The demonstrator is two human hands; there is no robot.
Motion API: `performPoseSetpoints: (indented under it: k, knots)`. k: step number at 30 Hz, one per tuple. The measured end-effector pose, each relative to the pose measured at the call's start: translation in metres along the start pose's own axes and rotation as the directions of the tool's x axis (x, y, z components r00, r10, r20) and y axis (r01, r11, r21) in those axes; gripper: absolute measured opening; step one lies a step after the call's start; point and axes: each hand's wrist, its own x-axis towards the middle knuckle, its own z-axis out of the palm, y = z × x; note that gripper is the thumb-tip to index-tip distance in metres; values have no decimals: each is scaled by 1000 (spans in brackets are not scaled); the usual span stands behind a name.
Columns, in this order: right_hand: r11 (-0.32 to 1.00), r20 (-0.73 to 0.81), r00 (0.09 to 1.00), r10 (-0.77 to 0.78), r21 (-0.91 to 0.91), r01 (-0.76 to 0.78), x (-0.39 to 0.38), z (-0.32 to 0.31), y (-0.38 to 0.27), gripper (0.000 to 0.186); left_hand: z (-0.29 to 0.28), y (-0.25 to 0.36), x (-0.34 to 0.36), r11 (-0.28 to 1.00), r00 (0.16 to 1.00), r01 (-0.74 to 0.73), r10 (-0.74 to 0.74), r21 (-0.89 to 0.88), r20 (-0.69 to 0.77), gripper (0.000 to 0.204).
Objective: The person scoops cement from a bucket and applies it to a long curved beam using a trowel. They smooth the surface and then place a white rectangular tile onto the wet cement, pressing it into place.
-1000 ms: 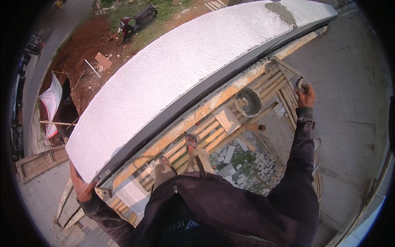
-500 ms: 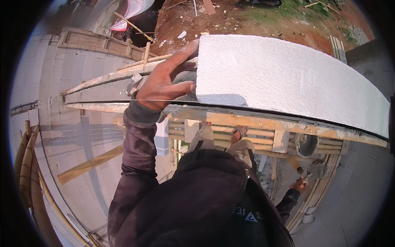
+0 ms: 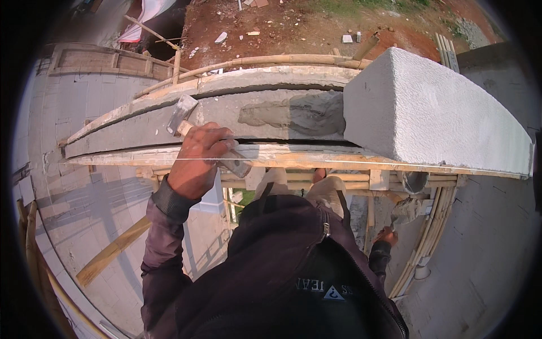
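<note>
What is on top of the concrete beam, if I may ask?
A mortar patch and, at its right end, a white block; the left hand holds a hammer over the beam. The surface beneath mortar and block is covered, so unseen.

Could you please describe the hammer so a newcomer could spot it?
Find the big white block, then follow the grey wall top leftward to the left hand. That hand grips the hammer by its wooden handle; unlike the flat trowel in the right hand, it has a blocky head.
</note>
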Motion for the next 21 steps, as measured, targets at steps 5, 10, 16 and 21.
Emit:
performPoseSetpoints:
  k: [5, 10, 16, 21]
  knots:
    - [930, 145, 959, 245, 242, -275, -27, 12, 49, 22, 16, -21, -20, 993, 997, -42, 34, 107, 74, 51]
    - [939, 85, 994, 71, 329, -95, -73, 51, 74, 15, 1, -40, -16, 981, 978, -191, 189, 18, 93, 41]
    - [957, -66, 992, 111, 276, -88, -118, 71, 71, 22, 1, -40, -5, 946, 937, -322, 312, 41, 160, 43]
    - [968, -21, 977, 213, 141, -208, -98, 36, 80, 30, 1, -38, -4, 965, 955, -261, 260, -10, 143, 42]
